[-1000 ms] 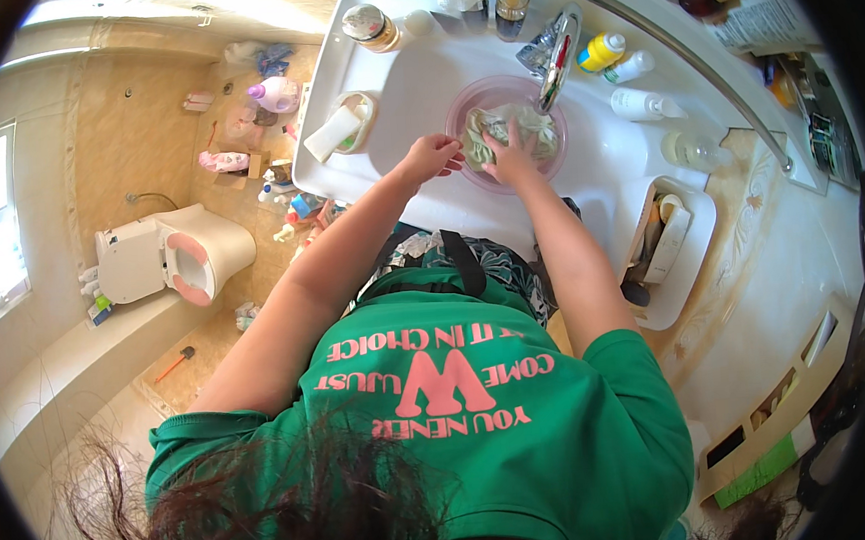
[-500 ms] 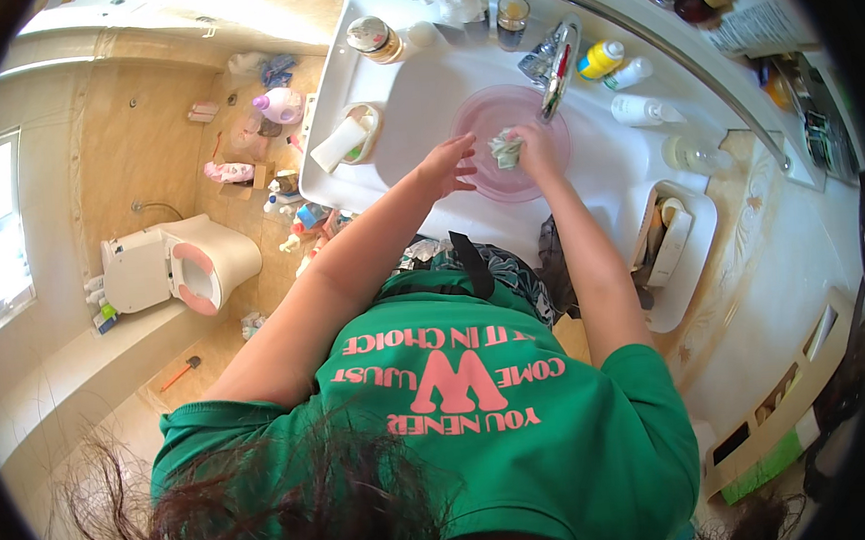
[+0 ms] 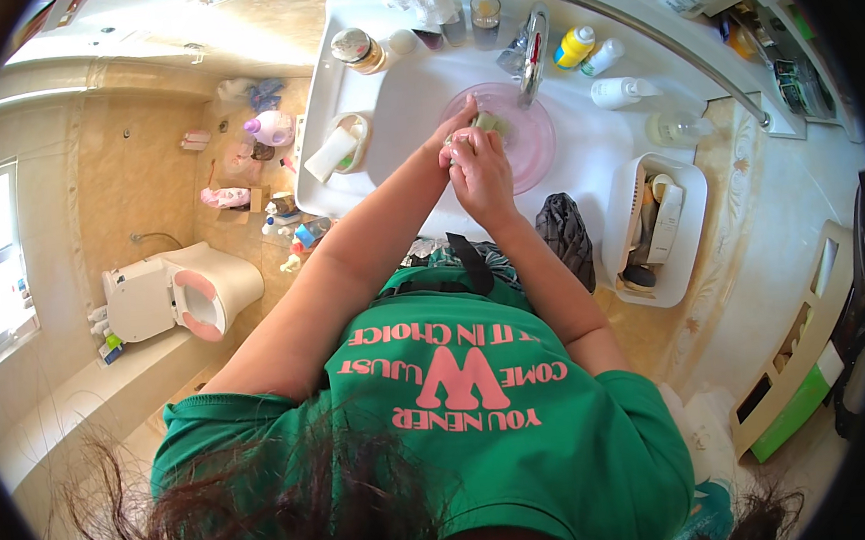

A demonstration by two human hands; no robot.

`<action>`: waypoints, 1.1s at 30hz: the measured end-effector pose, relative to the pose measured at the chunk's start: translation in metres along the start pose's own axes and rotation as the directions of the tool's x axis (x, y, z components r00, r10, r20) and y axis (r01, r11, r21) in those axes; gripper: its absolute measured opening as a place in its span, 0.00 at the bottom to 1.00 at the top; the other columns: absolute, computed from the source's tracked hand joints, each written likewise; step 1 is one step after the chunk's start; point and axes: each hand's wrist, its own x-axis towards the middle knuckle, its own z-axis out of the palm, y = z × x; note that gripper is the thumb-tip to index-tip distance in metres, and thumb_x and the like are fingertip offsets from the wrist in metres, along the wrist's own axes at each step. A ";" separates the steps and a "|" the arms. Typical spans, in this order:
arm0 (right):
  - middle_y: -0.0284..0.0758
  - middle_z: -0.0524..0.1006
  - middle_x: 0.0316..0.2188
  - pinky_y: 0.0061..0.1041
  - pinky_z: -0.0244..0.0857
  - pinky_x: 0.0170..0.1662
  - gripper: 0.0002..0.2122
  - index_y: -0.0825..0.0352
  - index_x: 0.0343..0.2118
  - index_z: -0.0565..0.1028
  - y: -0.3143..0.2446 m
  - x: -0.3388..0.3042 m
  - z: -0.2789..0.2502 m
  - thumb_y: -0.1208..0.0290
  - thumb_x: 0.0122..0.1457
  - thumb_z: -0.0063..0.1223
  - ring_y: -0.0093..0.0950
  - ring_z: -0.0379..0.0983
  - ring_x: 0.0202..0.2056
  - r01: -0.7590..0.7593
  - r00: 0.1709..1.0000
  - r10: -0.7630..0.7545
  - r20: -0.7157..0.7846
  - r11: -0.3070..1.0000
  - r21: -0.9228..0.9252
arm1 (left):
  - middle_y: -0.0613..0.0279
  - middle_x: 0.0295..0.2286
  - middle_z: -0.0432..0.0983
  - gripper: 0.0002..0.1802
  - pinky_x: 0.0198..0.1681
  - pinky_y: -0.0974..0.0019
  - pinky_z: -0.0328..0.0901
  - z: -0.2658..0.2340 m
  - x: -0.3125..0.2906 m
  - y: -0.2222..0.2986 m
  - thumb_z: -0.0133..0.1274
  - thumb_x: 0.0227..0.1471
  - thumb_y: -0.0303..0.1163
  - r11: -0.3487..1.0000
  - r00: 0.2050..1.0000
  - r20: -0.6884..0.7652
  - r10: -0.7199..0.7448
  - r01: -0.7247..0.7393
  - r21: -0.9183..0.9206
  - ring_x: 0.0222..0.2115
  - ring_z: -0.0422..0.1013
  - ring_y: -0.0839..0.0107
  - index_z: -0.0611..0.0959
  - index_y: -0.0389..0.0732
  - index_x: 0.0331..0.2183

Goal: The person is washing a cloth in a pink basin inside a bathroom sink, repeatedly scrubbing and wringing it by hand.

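My hands meet over the left part of a translucent pink basin (image 3: 543, 152), which sits in the white sink beneath the faucet (image 3: 534, 54). A small wet, pale green cloth (image 3: 490, 122) is bunched between them, part of it sticking out on the far side. My right hand (image 3: 483, 173) is closed around the cloth, knuckles up, pressed against the other hand. My left hand (image 3: 458, 123) grips it from the left; its fingers are partly hidden behind the right hand.
Left of the basin stands a soap dish (image 3: 353, 140) with a white block-like item. Behind are a lidded jar (image 3: 357, 50), a glass (image 3: 485, 20), a yellow bottle (image 3: 573, 47) and a white bottle (image 3: 623, 92). A white bin (image 3: 693, 237) with brushes stands at right, beside dark bunched fabric (image 3: 564, 233).
My right hand has moved left with the cloth, bringing it to my left hand. My left hand, apart and spread before, now grips the cloth too. The view has shifted slightly.
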 end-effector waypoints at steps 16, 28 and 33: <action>0.40 0.69 0.21 0.31 0.60 0.29 0.04 0.66 0.22 0.66 0.063 -0.003 0.020 0.80 0.44 0.37 0.39 0.67 0.26 -0.315 0.945 0.326 0.008 0.906 0.283 | 0.55 0.34 0.69 0.20 0.42 0.56 0.62 -0.018 0.005 -0.039 0.37 0.51 0.45 0.997 0.897 -0.439 0.054 -0.073 -0.027 0.38 0.66 0.63 0.71 0.40 0.36; 0.39 0.68 0.36 0.33 0.56 0.43 0.10 0.62 0.32 0.70 0.182 -0.059 0.036 0.77 0.44 0.41 0.38 0.62 0.42 -0.299 0.894 0.387 0.225 0.891 -0.341 | 0.55 0.38 0.66 0.20 0.39 0.65 0.61 -0.026 -0.022 -0.028 0.41 0.50 0.41 0.947 0.748 -0.656 0.100 0.130 0.293 0.39 0.65 0.63 0.67 0.37 0.41; 0.36 0.63 0.46 0.34 0.52 0.51 0.14 0.60 0.40 0.68 0.170 -0.089 0.057 0.72 0.49 0.39 0.36 0.56 0.50 -0.042 0.654 0.475 0.589 0.800 -0.598 | 0.53 0.36 0.69 0.16 0.38 0.66 0.62 -0.032 -0.036 -0.023 0.39 0.50 0.35 0.965 0.802 -0.594 0.061 0.105 0.241 0.37 0.67 0.64 0.69 0.35 0.38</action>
